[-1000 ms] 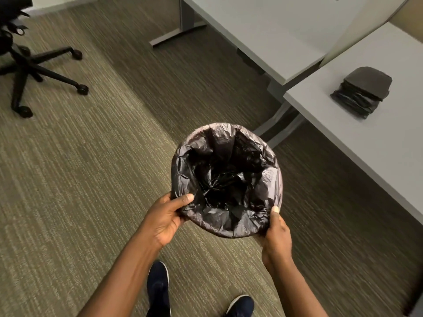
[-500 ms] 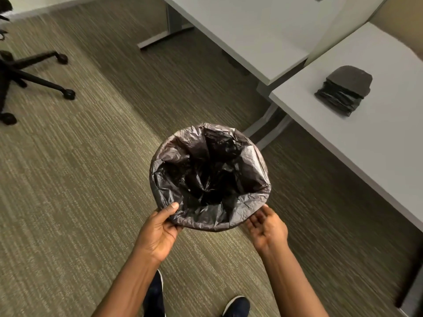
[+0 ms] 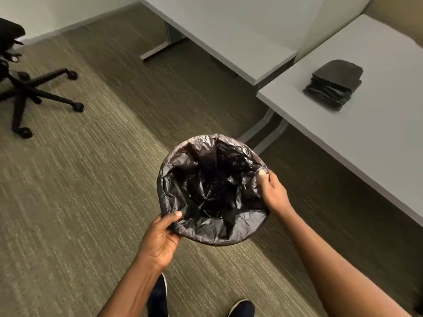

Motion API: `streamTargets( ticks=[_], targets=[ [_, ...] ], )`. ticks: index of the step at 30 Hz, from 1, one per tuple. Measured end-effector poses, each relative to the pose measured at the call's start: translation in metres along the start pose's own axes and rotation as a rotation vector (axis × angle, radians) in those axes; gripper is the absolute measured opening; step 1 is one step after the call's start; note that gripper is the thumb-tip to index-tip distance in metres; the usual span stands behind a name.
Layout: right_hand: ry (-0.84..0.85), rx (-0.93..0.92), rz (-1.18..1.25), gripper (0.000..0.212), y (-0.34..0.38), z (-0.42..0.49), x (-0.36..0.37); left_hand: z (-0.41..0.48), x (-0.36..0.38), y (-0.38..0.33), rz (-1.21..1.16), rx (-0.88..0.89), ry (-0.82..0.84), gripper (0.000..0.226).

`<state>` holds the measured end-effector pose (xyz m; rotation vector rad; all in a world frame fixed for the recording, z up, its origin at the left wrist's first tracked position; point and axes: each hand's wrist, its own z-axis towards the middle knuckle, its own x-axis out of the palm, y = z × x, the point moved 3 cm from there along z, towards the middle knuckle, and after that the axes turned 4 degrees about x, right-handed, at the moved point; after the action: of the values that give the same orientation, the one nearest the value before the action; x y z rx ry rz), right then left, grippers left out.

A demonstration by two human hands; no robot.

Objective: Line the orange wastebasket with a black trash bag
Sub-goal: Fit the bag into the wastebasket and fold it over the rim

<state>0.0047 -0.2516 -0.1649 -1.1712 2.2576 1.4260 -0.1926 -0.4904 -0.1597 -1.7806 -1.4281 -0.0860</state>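
Observation:
A black trash bag [image 3: 212, 188] fills a round wastebasket and is folded over its whole rim, so the orange body is hidden. The basket is held up above the carpet. My left hand [image 3: 160, 239] grips the near-left rim, thumb on top of the plastic. My right hand [image 3: 272, 191] is at the right rim, its fingers pinching the bag's edge there.
Two grey desks stand at the right, the nearer desk [image 3: 377, 133] carrying a stack of folded black bags [image 3: 332, 85]. A black office chair [image 3: 27, 92] on casters stands at the far left. Desk legs [image 3: 263, 133] sit just behind the basket. My shoes [image 3: 158, 298] are below.
My right hand has moved from the near rim, where it hung open, up to the right side and closed on the bag's edge. The left hand kept its grip.

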Motion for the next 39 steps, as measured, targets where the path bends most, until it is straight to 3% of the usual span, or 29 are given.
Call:
streamTargets(
  ticks=[6,8,11,15,20,22,29,32,34,36,37,39],
  targets=[
    [0.221,0.209,0.183,0.046,-0.036,-0.003,-0.021,0.001,0.010,0.016,-0.034,0.019,-0.054,0.042],
    [0.227,0.228,0.199,0.033,-0.044,0.000,-0.026,0.009,0.020,0.020,-0.033,0.017,-0.041,0.043],
    [0.104,0.275,0.243,0.020,-0.057,0.011,-0.031,0.025,0.033,0.025,0.006,0.059,-0.022,0.037],
    [-0.001,0.349,0.317,0.016,-0.078,0.027,-0.026,0.045,0.042,0.037,0.205,0.120,-0.067,0.013],
    [-0.104,0.485,0.482,0.017,-0.089,0.031,-0.011,0.055,0.049,0.060,0.413,0.077,-0.243,0.041],
    [-0.144,0.518,0.519,0.016,-0.090,0.027,-0.002,0.058,0.057,0.070,0.411,0.031,-0.267,0.045],
    [-0.266,0.606,0.709,0.007,-0.091,0.019,0.037,0.092,0.083,0.081,0.168,-0.178,-0.250,0.020],
    [-0.163,0.658,0.730,0.020,-0.095,0.031,0.044,0.112,0.086,0.083,0.163,-0.159,-0.158,0.016],
    [-0.059,0.678,0.701,0.062,-0.089,0.039,0.037,0.127,0.088,0.085,0.179,-0.142,-0.111,0.017],
    [-0.188,0.573,0.379,0.095,-0.086,0.049,0.009,0.144,0.086,0.090,0.192,-0.140,-0.102,0.018],
    [-0.314,0.440,0.176,0.097,-0.080,0.055,-0.008,0.151,0.084,0.093,0.193,-0.140,-0.100,0.018],
    [-0.437,0.041,0.025,0.069,-0.060,0.075,-0.023,0.162,0.081,0.100,0.190,-0.139,-0.081,0.021]
  ],
)
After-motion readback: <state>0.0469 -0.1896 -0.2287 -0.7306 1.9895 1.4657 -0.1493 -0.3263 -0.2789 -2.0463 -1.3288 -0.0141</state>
